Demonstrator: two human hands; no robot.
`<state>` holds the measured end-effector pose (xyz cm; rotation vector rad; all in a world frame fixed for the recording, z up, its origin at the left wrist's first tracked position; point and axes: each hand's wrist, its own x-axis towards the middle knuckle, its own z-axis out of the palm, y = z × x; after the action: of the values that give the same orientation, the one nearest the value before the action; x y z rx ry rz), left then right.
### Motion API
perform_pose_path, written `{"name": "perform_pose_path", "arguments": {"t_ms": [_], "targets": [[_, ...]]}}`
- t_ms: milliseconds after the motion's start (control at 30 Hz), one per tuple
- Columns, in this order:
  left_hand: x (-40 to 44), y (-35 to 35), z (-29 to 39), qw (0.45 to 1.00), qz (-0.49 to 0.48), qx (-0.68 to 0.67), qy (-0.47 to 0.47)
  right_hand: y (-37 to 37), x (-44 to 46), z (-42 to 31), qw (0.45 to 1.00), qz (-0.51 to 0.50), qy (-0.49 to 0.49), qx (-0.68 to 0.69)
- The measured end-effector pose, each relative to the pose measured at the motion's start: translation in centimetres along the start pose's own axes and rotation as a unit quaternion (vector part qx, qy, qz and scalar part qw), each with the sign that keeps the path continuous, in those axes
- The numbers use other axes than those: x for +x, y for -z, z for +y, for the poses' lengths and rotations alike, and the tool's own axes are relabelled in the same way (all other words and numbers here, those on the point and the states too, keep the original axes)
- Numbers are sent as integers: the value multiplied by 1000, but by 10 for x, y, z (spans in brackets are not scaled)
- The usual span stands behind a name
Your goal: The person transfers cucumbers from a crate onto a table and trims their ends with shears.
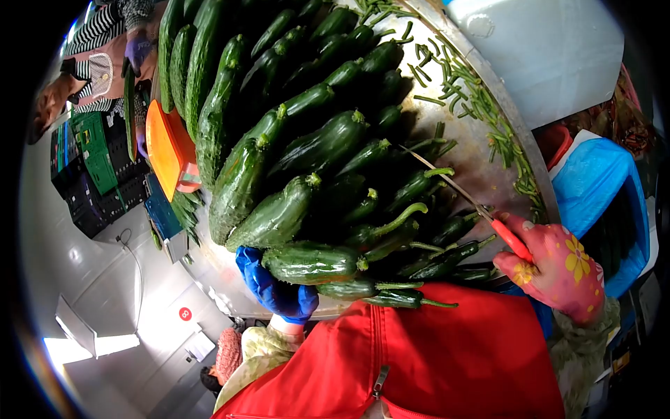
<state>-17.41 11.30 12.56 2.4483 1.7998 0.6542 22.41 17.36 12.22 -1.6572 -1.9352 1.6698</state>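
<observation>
My left hand [276, 290], in a blue glove, curls around the blunt end of a thick green cucumber [314, 262] at the near edge of a large pile. Part of the palm is hidden under it. My right hand [555, 262], in a pink glove with yellow flowers, grips a knife [513, 241] by its red handle. Its thin blade points up and left over the stem ends of the piled cucumbers [328, 143]. Several of these stems are long and curved.
Cut stems [488, 105] lie along the rim of the metal table [541, 160]. A blue plastic-lined crate [593, 181] stands at right. Another person's purple-gloved hand [139, 49] holds a cucumber at upper left, near an orange scoop-like container [164, 150] and stacked crates [94, 153].
</observation>
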Motion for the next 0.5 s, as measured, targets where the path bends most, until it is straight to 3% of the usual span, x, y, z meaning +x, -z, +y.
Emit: {"name": "perform_pose_path", "arguments": {"t_ms": [133,233,333,400,433,500], "targets": [[10,1,6,999,-15,-31,26,-4,4,3,999,24,17,-17],[8,3,8,998,-25,-30,52,-3,6,8,998,-53,-18,-16],[9,-1,5,998,0,-51,27,-10,4,10,998,-41,-45,25],[9,-2,7,996,10,-72,52,-21,-9,23,1000,23,-10,-9],[20,2,12,995,-30,-74,59,-24,-15,27,998,54,10,-27],[15,-2,10,994,-1,-85,64,-23,-21,25,999,31,-1,-41]]}}
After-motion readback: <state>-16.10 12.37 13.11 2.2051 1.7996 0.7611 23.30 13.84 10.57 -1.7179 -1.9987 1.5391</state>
